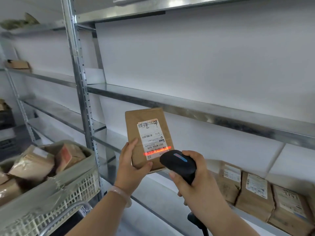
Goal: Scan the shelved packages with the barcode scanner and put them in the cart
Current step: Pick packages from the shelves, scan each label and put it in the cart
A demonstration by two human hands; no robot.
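Your left hand (132, 163) holds the package (136, 123) upright before the shelf (213, 114), thumb and fingers curled round its lower left corner, label (150, 137) facing you. Your right hand (194, 178) grips the scanner (178, 165), fingers wrapped round its handle, its head just below the package. Its red line (156, 150) crosses the barcode at the label's lower end. The cart (76, 191) at your left holds several parcels (34, 163). Another row (255, 189) lies on the lower shelf (150, 188) at right.

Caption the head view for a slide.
The left hand holds a package while the right hand aims the barcode scanner, its red line crossing the label, beside the cart.
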